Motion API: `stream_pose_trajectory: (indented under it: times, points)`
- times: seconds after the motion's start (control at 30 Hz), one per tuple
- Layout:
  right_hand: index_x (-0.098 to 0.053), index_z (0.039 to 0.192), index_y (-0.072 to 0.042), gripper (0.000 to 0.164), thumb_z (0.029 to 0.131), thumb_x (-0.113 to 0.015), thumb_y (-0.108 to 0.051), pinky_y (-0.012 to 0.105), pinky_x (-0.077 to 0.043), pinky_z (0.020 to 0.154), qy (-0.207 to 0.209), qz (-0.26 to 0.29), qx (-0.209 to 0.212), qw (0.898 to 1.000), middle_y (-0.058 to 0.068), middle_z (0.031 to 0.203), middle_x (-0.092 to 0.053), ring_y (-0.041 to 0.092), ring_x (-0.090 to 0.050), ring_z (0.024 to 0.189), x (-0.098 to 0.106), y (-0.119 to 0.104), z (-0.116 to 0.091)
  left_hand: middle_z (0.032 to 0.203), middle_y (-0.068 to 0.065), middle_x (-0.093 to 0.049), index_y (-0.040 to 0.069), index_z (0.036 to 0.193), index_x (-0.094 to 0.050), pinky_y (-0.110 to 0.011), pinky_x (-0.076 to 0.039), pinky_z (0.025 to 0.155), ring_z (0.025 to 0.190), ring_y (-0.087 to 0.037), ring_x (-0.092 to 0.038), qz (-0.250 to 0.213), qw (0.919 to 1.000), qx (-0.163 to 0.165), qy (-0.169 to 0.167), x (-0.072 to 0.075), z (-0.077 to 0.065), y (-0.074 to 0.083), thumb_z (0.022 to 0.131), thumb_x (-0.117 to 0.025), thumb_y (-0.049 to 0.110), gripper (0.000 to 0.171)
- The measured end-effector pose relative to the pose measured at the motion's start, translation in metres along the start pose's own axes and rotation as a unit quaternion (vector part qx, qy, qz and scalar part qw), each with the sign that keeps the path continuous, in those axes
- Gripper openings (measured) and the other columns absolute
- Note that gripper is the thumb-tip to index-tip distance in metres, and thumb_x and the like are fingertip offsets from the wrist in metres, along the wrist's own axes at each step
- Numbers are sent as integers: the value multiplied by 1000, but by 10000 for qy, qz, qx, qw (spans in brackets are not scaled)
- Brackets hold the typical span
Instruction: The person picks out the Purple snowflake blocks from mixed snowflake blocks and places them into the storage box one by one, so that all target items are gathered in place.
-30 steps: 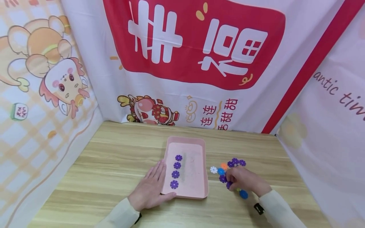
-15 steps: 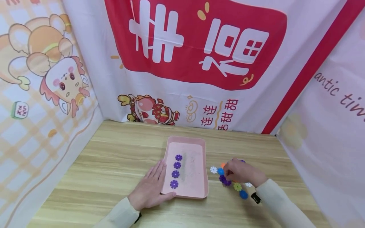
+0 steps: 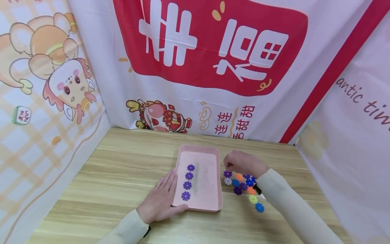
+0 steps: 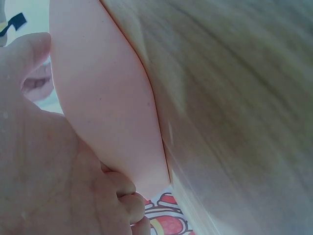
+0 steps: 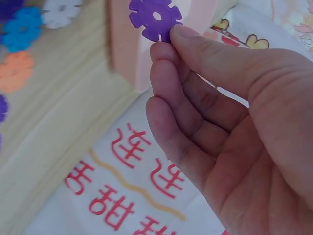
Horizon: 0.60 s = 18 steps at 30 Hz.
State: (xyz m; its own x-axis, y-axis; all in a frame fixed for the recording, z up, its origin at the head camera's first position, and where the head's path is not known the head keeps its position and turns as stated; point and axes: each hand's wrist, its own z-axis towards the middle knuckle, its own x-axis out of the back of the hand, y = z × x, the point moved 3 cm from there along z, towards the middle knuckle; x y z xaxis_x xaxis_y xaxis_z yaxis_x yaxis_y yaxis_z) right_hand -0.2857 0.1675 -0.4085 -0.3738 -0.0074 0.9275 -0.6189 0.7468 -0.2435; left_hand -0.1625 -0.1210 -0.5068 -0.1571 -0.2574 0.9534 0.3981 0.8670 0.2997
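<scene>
My right hand (image 3: 245, 162) pinches a purple snowflake disc (image 5: 164, 27) between thumb and fingertips, held up near the right wall of the pink tray (image 3: 210, 200). In the head view that disc overlaps the back left of the loose pile. Inside the tray, along its left side, several purple snowflake discs (image 3: 187, 185) lie in a column. My left hand (image 3: 159, 200) rests against the tray's left wall with its fingers straight, the thumb at the near left corner. The left wrist view shows that hand along the tray's outer wall (image 4: 105, 88).
Right of the tray, a loose pile of snowflake discs lies on the wooden table (image 3: 131, 159): white (image 3: 228, 181), blue (image 3: 259, 207), orange (image 3: 239, 177), yellow-green (image 3: 253, 199) and purple ones. A printed cloth (image 3: 265, 118) hangs behind the table, with more at both sides.
My right hand has come out of the pile, moving left and away from me, with a purple snowflake disc now pinched in it. The left hand and tray stay put.
</scene>
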Motion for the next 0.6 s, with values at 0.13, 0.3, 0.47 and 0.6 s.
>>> stream_pose_trajectory:
  times: [0.13,0.3,0.47,0.6]
  points:
    - [-77,88,-14,13,99,-74,-9,23,-56,66,67,-97,47,9999,0,81,-73,9,-59,68,10,-12,18,176,-25,-12,-7,165,-19,-56,-22,134,164,-42,-16,8,10000,43,-34,1,0,-1,96,-53,76,114]
    - [-77,92,-14,10,99,-73,-8,26,-58,72,125,-180,57,9997,1,87,-75,10,-62,74,17,-25,43,176,-24,-11,-6,166,-18,-56,-22,134,164,-42,-16,15,10000,87,-44,1,1,-2,96,-52,78,114]
    - [-78,94,-15,10,100,-72,-10,26,-59,78,202,-49,171,9996,0,91,-76,9,-65,78,16,-34,68,177,-23,-9,-5,166,-16,-55,-21,134,165,-41,-15,23,9999,91,-111,-1,0,-2,95,-51,80,116]
    - [-78,94,-15,12,102,-70,-11,27,-59,77,298,184,131,9993,-1,89,-75,10,-65,78,11,-36,89,177,-22,-8,-4,167,-15,-54,-20,134,165,-40,-14,7,9999,112,-117,-2,-2,-3,95,-51,79,115]
